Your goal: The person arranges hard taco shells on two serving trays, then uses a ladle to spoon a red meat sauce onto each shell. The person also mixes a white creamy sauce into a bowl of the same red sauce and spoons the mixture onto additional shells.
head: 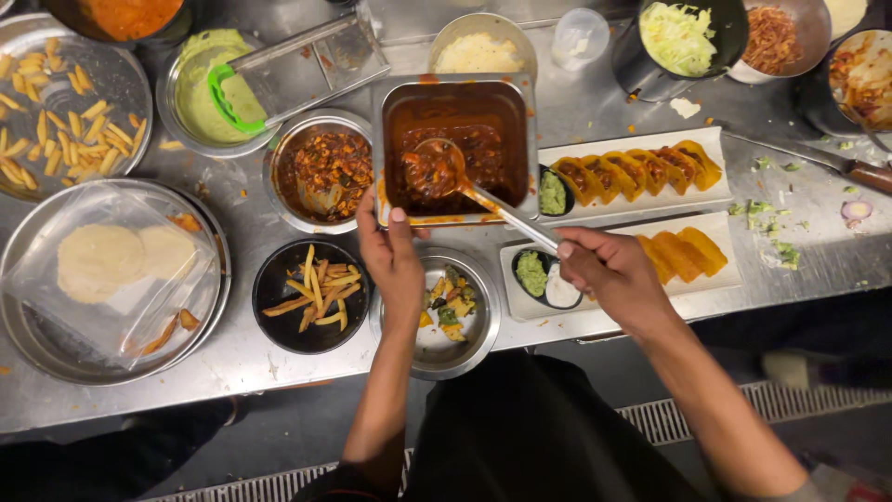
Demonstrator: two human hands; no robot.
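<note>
- Stainless steel counter fills the view, crowded with bowls and trays; a floor drain grate runs along the bottom edge.
- At far left a round metal tray carries a clear plastic bag of pale flat rounds, with a pan of fries above it.
- A black bowl of fries sits just left of the left hand, whose fingers rest on the near rim of the square metal pan of dark red sauce; whether they pinch the rim cannot be told.
- Below that hand stands a metal bowl of mixed vegetables.
- The right hand is closed around the handle of a metal ladle, whose bowl lies in the sauce, up and to the left of the grip.
- Two white rectangular plates of folded yellow tacos lie just beyond and beside the right hand.
</note>
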